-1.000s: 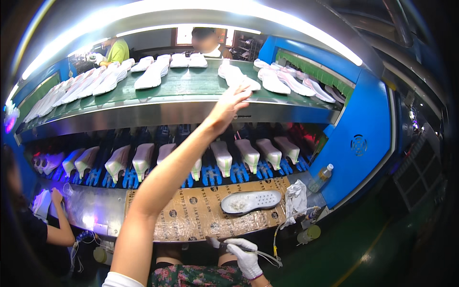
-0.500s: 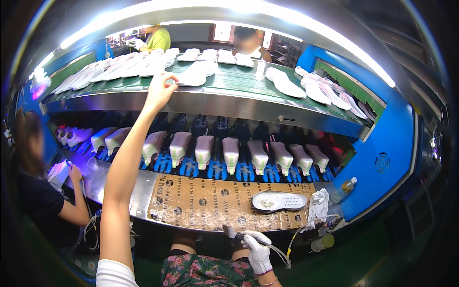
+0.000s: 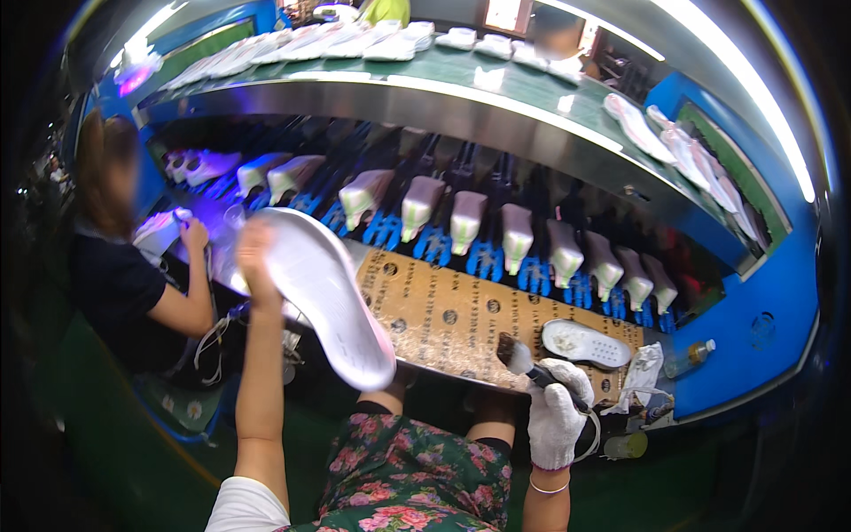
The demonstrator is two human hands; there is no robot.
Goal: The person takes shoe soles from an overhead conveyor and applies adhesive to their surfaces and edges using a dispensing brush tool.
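Lifted from the green conveyor belt (image 3: 443, 66), where the left hand (image 3: 256, 262) touched its end half a second ago, a long white shoe sole with a pink-tinged edge (image 3: 315, 284) now hangs in the air before the bench's near edge. Bare left fingers are closed on its upper end; motion blur smears them, and I cannot tell where the thumb presses. On the right hand (image 3: 557, 426), a white knitted glove hides the separate fingers, which are curled together around a dark-handled brush with dark bristles (image 3: 523, 359). Much of that handle is covered by the glove.

Beyond the brush, a white, dark-rimmed sole with rows of small holes (image 3: 585, 344) lies on printed brown cardboard (image 3: 434, 301). Next to it are a crumpled white cloth (image 3: 643, 372) and a clear plastic bottle (image 3: 684, 361), its contents hard to make out. Lower down sits a jar with a yellow-green lid (image 3: 631, 445), contents unclear. Past the cardboard stands a row of white-and-pink shoe uppers (image 3: 467, 222), the leftward ones in violet light.
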